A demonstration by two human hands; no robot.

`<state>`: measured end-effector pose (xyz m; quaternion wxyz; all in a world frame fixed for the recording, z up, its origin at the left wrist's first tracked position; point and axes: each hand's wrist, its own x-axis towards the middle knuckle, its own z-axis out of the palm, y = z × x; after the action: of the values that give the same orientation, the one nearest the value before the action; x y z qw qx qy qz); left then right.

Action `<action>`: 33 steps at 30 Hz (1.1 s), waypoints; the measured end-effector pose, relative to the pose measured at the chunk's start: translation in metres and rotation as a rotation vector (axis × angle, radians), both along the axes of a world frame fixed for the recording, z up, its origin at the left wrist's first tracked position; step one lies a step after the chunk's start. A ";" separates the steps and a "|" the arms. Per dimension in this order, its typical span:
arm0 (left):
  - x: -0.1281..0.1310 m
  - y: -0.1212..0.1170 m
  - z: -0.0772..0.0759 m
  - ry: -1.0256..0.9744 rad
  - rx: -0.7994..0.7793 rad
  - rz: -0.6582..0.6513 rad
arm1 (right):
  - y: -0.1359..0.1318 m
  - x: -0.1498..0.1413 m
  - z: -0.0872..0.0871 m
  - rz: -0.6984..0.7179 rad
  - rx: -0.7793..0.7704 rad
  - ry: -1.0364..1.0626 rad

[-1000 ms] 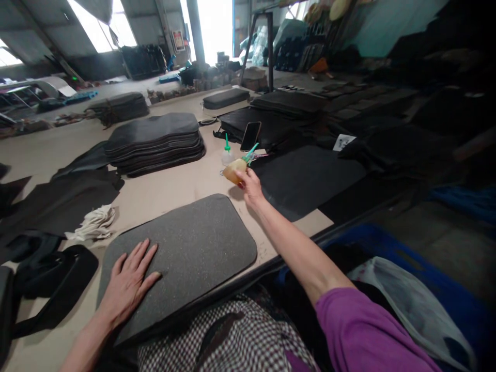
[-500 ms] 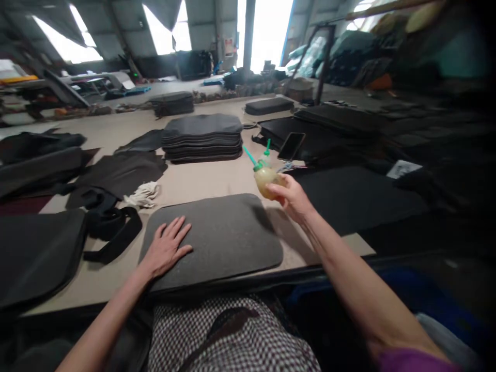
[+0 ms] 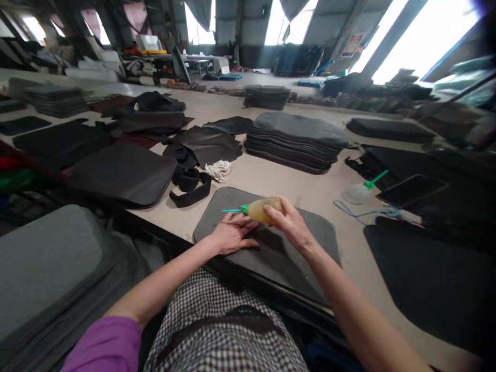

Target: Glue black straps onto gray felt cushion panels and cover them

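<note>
My right hand (image 3: 287,223) grips a squeeze bottle (image 3: 258,210) of yellowish liquid with a green cap and a thin green nozzle. The bottle is tipped onto its side, nozzle to the left, above a dark grey rounded panel (image 3: 321,235). Flat on that panel lies my left hand (image 3: 234,235), fingers spread, partly behind the bottle. Whether liquid comes out of the nozzle I cannot tell. A second, whitish squeeze bottle (image 3: 356,194) with a green nozzle rests on the table at the right.
Behind the panel stands a stack of dark panels (image 3: 296,139). Black straps (image 3: 191,188) and a white bundle of cord (image 3: 218,169) lie to its left. A phone (image 3: 413,192) and a blue cord (image 3: 368,213) are at the right. Another grey panel (image 3: 46,258) sits at the lower left.
The bottle in my right hand has moved left over the panel and tipped sideways. My left hand stays flat on the panel. The view has turned to the left.
</note>
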<state>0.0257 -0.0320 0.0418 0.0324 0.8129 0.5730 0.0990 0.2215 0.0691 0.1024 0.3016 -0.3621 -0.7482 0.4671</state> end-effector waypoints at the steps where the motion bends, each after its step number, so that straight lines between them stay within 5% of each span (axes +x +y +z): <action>1: 0.001 -0.001 -0.003 -0.019 -0.012 0.017 | -0.002 -0.010 0.000 0.049 0.029 -0.038; 8: -0.001 0.002 -0.025 -0.071 -0.030 0.070 | -0.009 -0.051 -0.006 0.277 0.073 -0.053; 17: 0.001 0.002 -0.024 -0.136 -0.014 0.113 | -0.022 -0.066 -0.002 0.311 0.114 -0.108; 22: 0.001 0.003 -0.030 -0.144 -0.113 0.109 | -0.025 -0.073 -0.003 0.306 0.213 -0.139; 33: 0.000 0.007 -0.029 -0.240 -0.039 0.082 | -0.020 -0.081 0.000 0.484 0.455 -0.114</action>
<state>0.0261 -0.0247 0.0132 0.1127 0.7703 0.5995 0.1857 0.1404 0.0489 0.1020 0.2127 -0.1229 -0.9131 0.3254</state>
